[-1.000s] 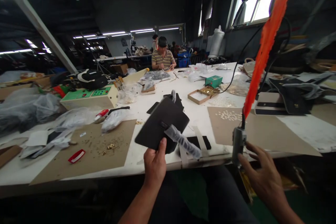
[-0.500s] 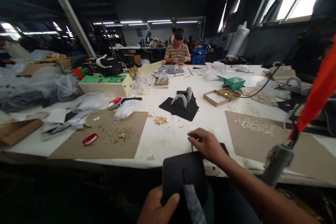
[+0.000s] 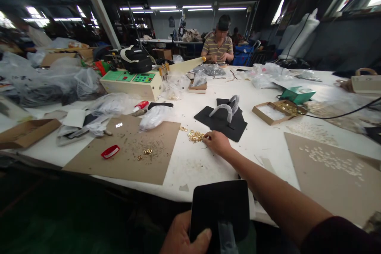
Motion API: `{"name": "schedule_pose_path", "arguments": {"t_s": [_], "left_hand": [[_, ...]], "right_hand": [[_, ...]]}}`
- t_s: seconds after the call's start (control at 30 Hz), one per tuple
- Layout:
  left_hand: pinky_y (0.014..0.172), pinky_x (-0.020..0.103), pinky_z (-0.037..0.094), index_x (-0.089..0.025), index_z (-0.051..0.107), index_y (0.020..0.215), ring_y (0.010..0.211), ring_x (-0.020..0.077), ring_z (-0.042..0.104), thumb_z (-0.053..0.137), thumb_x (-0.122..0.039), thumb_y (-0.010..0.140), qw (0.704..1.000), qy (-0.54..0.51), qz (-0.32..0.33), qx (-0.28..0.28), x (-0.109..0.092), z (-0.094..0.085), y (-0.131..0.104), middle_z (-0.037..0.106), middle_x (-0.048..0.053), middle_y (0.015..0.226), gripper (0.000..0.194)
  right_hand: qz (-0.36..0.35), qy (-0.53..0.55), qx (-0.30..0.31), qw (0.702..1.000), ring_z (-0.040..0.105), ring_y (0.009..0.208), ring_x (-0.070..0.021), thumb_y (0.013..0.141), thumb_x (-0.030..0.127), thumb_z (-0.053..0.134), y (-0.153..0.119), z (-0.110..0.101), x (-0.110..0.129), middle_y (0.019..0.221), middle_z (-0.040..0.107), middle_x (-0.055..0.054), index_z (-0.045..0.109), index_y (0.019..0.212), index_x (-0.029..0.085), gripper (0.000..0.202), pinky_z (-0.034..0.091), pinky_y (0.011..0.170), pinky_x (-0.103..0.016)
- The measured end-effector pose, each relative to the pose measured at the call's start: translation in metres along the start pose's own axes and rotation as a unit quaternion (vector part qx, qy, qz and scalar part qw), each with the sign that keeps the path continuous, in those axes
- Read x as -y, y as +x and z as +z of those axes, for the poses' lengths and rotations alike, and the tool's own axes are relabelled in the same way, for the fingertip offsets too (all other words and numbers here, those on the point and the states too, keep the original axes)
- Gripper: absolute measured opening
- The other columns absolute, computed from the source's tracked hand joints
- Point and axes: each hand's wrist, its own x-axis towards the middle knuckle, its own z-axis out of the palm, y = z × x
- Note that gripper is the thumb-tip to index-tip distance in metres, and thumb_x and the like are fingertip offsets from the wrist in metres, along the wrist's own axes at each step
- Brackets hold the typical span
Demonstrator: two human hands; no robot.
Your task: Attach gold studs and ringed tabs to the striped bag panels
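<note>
My left hand (image 3: 186, 234) grips the lower left side of a black panel (image 3: 220, 202), its thumb lying over the face. A strap wrapped in clear plastic (image 3: 228, 238) hangs from that panel. Out over the white table, my right hand (image 3: 216, 142) touches the right edge of a small pile of gold metal pieces (image 3: 195, 136). Its fingers are pressed together at the pile; whether a piece is between them is too small to tell. Just behind lie black panels (image 3: 238, 127) with wrapped, arched handles (image 3: 222, 109).
A brown board (image 3: 125, 166) at left bears a red object (image 3: 110, 152) and gold pieces. Another board (image 3: 312, 178) at right carries small pale discs. Farther back are an open cardboard box (image 3: 269, 112), a green-panelled machine (image 3: 131, 83) and a seated person (image 3: 217, 45).
My right hand has moved forward and left from beside the black panel to the gold pile. The view has shifted, so the table's things appear farther right. My left hand still grips the panel.
</note>
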Motion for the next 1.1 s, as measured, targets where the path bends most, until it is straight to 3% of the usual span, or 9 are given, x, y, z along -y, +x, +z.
{"name": "schedule_pose_path", "arguments": {"t_s": [0.17, 0.3, 0.47, 0.57, 0.67, 0.8, 0.97, 1.1], "left_hand": [[0.067, 0.027, 0.045, -0.013, 0.078, 0.091, 0.073, 0.0192, 0.058, 0.071, -0.058, 0.081, 0.994, -0.104, 0.006, 0.023, -0.012, -0.002, 0.005, 0.069, 0.004, 0.080, 0.047], [0.074, 0.031, 0.053, -0.013, 0.080, 0.101, 0.080, 0.0252, 0.070, 0.078, -0.052, 0.080, 0.984, -0.180, -0.001, 0.011, -0.020, -0.003, 0.007, 0.077, 0.007, 0.087, 0.044], [0.078, 0.041, 0.061, -0.012, 0.079, 0.107, 0.084, 0.0322, 0.077, 0.086, -0.038, 0.072, 0.952, -0.296, -0.043, -0.062, -0.025, -0.012, 0.028, 0.081, 0.011, 0.092, 0.044], [0.082, 0.042, 0.063, -0.011, 0.077, 0.109, 0.088, 0.0326, 0.078, 0.086, -0.031, 0.072, 0.939, -0.328, -0.043, -0.094, -0.027, -0.012, 0.050, 0.082, 0.012, 0.097, 0.043], [0.088, 0.043, 0.062, -0.010, 0.075, 0.110, 0.090, 0.0310, 0.079, 0.084, -0.026, 0.074, 0.934, -0.336, -0.043, -0.112, -0.029, -0.006, 0.071, 0.082, 0.011, 0.098, 0.040], [0.092, 0.043, 0.061, -0.010, 0.071, 0.121, 0.092, 0.0297, 0.079, 0.082, -0.023, 0.075, 0.937, -0.326, -0.034, -0.118, -0.026, 0.004, 0.087, 0.082, 0.011, 0.101, 0.049], [0.103, 0.044, 0.056, -0.013, 0.069, 0.128, 0.098, 0.0285, 0.078, 0.084, -0.028, 0.076, 0.947, -0.298, -0.003, -0.115, -0.018, 0.011, 0.089, 0.081, 0.011, 0.109, 0.056], [0.100, 0.045, 0.057, -0.012, 0.073, 0.120, 0.099, 0.0317, 0.077, 0.087, -0.031, 0.073, 0.953, -0.281, -0.001, -0.112, -0.014, 0.014, 0.088, 0.081, 0.012, 0.108, 0.052]], "right_hand": [[-0.012, 0.020, -0.004, 1.000, 0.066, 0.084, -0.0227, 0.087, 0.025, 0.069, -0.006, -0.002, -0.002, 0.093, 0.075, -0.007, 0.079, 0.091, 0.021, 0.011, 0.043, 0.069, -0.030], [0.005, 0.070, -0.003, 0.998, 0.068, 0.074, -0.0193, 0.087, 0.027, 0.069, -0.024, -0.023, -0.013, 0.084, 0.076, -0.004, 0.076, 0.088, 0.019, 0.010, 0.047, 0.067, -0.028], [0.051, 0.095, -0.048, 0.993, 0.069, 0.074, -0.0190, 0.088, 0.034, 0.065, -0.083, -0.077, -0.046, 0.084, 0.076, -0.003, 0.075, 0.094, 0.019, 0.019, 0.050, 0.070, -0.029], [0.075, 0.096, -0.068, 0.990, 0.069, 0.078, -0.0204, 0.086, 0.037, 0.067, -0.127, -0.098, -0.065, 0.085, 0.076, -0.003, 0.075, 0.092, 0.021, 0.019, 0.050, 0.074, -0.031], [0.076, 0.089, -0.065, 0.991, 0.068, 0.079, -0.0209, 0.087, 0.037, 0.067, -0.159, -0.100, -0.078, 0.087, 0.075, -0.002, 0.075, 0.090, 0.023, 0.017, 0.050, 0.076, -0.032], [0.023, 0.061, -0.080, 0.995, 0.066, 0.089, -0.0229, 0.089, 0.032, 0.068, -0.180, -0.092, -0.081, 0.093, 0.073, -0.003, 0.074, 0.091, 0.023, 0.011, 0.049, 0.082, -0.034], [-0.069, 0.070, -0.086, 0.991, 0.064, 0.100, -0.0251, 0.088, 0.023, 0.071, -0.194, -0.086, -0.082, 0.100, 0.072, -0.005, 0.073, 0.088, 0.024, 0.003, 0.047, 0.095, -0.039], [-0.081, 0.085, -0.074, 0.990, 0.063, 0.107, -0.0273, 0.086, 0.022, 0.073, -0.199, -0.085, -0.088, 0.108, 0.073, -0.006, 0.077, 0.087, 0.025, 0.004, 0.045, 0.100, -0.043]]}}
